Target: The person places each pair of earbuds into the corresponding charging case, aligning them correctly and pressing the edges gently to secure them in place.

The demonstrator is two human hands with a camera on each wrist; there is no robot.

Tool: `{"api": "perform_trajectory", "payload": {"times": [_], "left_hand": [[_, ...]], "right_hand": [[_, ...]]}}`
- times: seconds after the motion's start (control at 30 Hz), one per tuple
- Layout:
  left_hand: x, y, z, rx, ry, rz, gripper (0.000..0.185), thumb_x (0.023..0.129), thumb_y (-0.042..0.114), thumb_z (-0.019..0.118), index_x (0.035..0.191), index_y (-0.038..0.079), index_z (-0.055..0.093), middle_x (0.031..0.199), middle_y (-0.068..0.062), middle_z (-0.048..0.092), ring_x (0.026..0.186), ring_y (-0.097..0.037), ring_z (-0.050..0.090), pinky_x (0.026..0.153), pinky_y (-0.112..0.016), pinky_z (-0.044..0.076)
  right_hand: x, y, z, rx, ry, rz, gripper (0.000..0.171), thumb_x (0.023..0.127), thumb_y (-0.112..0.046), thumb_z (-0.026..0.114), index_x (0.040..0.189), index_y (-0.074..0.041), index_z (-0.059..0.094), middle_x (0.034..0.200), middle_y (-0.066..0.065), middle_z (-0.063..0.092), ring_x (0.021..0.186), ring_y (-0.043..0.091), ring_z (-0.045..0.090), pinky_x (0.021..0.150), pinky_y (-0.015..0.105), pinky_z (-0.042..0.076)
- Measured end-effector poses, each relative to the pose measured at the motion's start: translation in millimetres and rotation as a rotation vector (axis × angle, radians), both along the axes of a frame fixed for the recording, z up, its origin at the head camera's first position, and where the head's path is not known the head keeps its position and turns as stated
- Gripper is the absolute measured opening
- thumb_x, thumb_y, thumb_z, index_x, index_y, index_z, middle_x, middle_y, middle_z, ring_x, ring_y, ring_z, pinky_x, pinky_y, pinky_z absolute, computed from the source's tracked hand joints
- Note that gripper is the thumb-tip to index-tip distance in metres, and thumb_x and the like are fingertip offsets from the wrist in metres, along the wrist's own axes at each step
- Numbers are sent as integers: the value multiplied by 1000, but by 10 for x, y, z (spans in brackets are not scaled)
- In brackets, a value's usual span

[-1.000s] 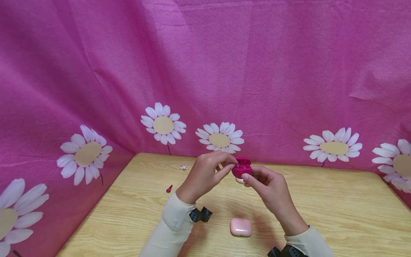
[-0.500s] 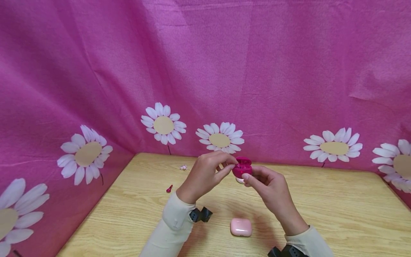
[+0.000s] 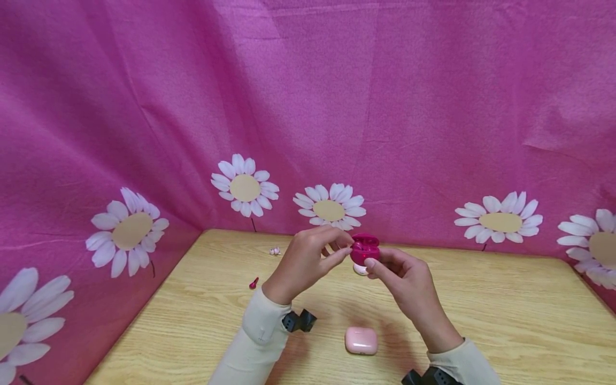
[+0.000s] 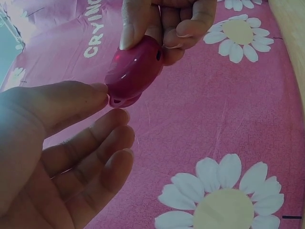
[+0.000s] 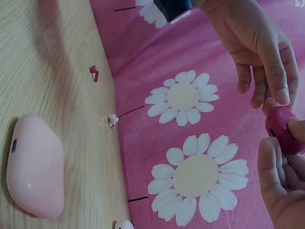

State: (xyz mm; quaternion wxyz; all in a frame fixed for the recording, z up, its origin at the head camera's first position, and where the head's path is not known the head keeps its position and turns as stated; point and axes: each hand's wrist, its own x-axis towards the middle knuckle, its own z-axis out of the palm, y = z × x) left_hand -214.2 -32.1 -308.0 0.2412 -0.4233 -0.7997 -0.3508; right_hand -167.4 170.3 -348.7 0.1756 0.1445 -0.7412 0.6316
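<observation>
A small white rounded thing (image 3: 360, 269) is sitting mostly hidden behind the hands at the head view's 12 o'clock side of the table, so what it is cannot be told. The glossy magenta rounded earbud case (image 3: 363, 249) is being held up above the light wooden table (image 3: 505, 315), between both hands; whether its lid is up is hard to make out. The right hand (image 3: 404, 278) is grasping the case, thumb and curled fingers wrapped round it, as the left wrist view is showing plainly. The left hand (image 3: 308, 259) is touching the case at its 9 o'clock side with its thumb tip (image 4: 97, 88), its other fingers (image 4: 109, 143) staying loose and nearly straight, gripping nothing.

1 pale pink closed earbud case (image 3: 361, 340) is lying at 6 o'clock of the hands. 1 loose magenta earbud (image 3: 253, 282) is lying at 9 o'clock, near the table's edge. 1 small white earbud (image 3: 275, 250) is lying at 10 o'clock, by the pink daisy-printed cloth (image 3: 308, 107).
</observation>
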Motion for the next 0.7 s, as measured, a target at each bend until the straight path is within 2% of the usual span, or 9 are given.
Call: {"api": "perform_trajectory", "payload": {"times": [0.37, 0.7], "left_hand": [[-6, 16, 0, 8, -29, -25, 15, 84, 16, 76, 98, 12, 71, 85, 6, 70, 74, 0, 61, 60, -19, 51], [11, 28, 0, 1, -23, -19, 16, 84, 15, 76, 98, 12, 71, 85, 6, 70, 74, 0, 62, 60, -17, 50]], "right_hand": [[-7, 1, 0, -38, -22, 26, 24, 90, -9, 67, 109, 7, 66, 90, 6, 72, 74, 17, 68, 69, 32, 57], [-17, 12, -12, -59, -24, 78, 25, 91, -6, 66, 110, 9, 64, 90, 7, 72, 73, 17, 69, 70, 33, 57]]}}
